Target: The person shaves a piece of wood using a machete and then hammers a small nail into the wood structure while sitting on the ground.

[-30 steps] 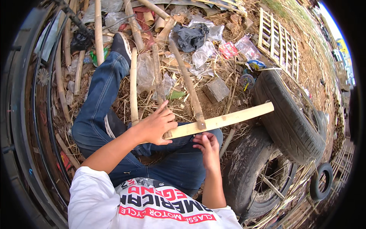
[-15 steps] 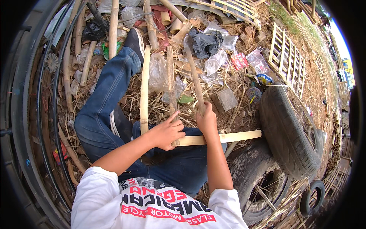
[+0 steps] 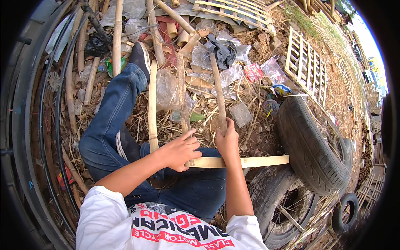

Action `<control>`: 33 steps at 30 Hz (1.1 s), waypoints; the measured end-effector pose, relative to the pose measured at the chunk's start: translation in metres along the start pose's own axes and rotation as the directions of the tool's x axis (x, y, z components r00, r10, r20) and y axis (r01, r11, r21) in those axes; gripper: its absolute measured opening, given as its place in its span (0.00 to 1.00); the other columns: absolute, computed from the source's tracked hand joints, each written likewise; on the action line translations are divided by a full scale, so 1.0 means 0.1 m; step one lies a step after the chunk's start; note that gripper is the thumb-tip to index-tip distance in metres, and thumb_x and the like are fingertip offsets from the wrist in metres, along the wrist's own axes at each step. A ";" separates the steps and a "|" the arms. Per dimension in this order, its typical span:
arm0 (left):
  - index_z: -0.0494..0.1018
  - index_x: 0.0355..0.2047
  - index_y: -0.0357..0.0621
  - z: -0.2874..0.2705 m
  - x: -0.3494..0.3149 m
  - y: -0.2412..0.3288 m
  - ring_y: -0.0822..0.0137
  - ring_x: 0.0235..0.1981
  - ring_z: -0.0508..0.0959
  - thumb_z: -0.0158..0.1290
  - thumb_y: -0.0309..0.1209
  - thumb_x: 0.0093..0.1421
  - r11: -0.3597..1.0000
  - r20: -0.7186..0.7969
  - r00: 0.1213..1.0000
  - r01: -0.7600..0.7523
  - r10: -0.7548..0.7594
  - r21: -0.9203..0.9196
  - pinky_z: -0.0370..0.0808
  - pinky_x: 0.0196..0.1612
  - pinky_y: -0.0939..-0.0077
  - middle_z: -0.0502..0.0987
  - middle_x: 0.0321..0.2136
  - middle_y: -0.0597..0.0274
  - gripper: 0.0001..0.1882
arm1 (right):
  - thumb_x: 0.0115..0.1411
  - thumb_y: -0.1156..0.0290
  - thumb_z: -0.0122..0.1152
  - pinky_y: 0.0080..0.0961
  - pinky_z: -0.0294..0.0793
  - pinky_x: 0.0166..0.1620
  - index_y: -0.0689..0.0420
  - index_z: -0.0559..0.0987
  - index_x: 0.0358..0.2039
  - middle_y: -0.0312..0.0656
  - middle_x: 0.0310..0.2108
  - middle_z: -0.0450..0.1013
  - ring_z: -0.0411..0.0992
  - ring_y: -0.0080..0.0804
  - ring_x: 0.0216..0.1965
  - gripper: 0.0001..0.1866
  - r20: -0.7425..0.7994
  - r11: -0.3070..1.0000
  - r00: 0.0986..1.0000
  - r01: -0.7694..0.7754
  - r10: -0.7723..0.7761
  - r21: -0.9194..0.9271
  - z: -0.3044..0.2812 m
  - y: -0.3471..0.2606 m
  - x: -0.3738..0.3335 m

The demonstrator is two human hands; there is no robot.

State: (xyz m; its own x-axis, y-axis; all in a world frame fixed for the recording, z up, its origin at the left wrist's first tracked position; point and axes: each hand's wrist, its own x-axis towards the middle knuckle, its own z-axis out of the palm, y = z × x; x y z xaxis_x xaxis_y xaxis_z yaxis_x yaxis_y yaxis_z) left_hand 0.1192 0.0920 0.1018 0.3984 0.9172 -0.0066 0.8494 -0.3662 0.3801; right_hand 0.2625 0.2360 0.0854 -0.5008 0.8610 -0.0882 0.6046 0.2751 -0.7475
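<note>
My left hand [image 3: 180,152] is closed around the lower end of a brown bamboo strip [image 3: 182,91], where it meets a pale bamboo crosspiece [image 3: 263,161] lying over my lap. My right hand [image 3: 227,142] grips the lower end of another bamboo strip [image 3: 219,89], just above the crosspiece. That strip points away from me, leaning slightly left at its far end. Further left, a pale bamboo strip [image 3: 152,110] runs roughly alongside the others. Its near end passes behind my left forearm, so I cannot tell how it joins the crosspiece.
Two worn tyres [image 3: 310,146] are at my right, with a smaller tyre [image 3: 345,212] beyond. A bamboo lattice [image 3: 306,66] lies at the far right. Bamboo poles [image 3: 118,37], plastic scraps and a grey block [image 3: 240,115] litter the straw-covered ground. Dark metal bars [image 3: 46,137] stand at left.
The strip in my right hand has swung its far end rightward and now stands closer to parallel with the middle strip. My left hand keeps its grip. The whole view has shifted slightly.
</note>
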 end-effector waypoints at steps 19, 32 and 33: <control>0.74 0.41 0.44 0.17 0.27 -0.98 0.54 0.48 0.68 0.66 0.41 0.36 0.998 -0.032 0.999 -0.033 0.031 -0.062 0.52 0.66 0.54 0.70 0.38 0.56 0.30 | 0.56 0.77 0.54 0.55 0.70 0.39 0.68 0.63 0.51 0.69 0.32 0.73 0.71 0.69 0.35 0.22 -0.037 0.986 0.988 0.143 -0.147 -0.089 0.48 0.12 1.01; 0.73 0.43 0.40 0.35 0.30 -1.17 0.55 0.49 0.68 0.64 0.51 0.40 0.992 0.044 0.994 -0.099 0.103 -0.073 0.53 0.63 0.56 0.71 0.40 0.54 0.34 | 0.56 0.79 0.49 0.55 0.71 0.37 0.70 0.61 0.54 0.68 0.28 0.73 0.73 0.67 0.33 0.24 -0.009 0.987 0.994 0.104 -0.106 -0.121 0.60 0.15 1.00; 0.72 0.45 0.40 0.33 0.27 -1.16 0.54 0.52 0.66 0.63 0.53 0.42 0.997 -0.022 0.997 -0.070 0.069 -0.040 0.50 0.64 0.53 0.70 0.42 0.53 0.36 | 0.56 0.79 0.49 0.54 0.71 0.37 0.69 0.61 0.54 0.68 0.28 0.73 0.73 0.67 0.33 0.24 -0.002 0.989 0.996 0.091 -0.091 -0.120 0.59 0.15 1.01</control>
State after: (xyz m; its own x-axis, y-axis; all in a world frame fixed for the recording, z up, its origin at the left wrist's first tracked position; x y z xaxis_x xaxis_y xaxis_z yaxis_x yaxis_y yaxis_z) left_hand 0.0434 0.1544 0.0268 0.4488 0.8927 0.0400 0.8049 -0.4233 0.4159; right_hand 0.1843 0.3019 0.0269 -0.5528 0.8331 -0.0182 0.6266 0.4012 -0.6682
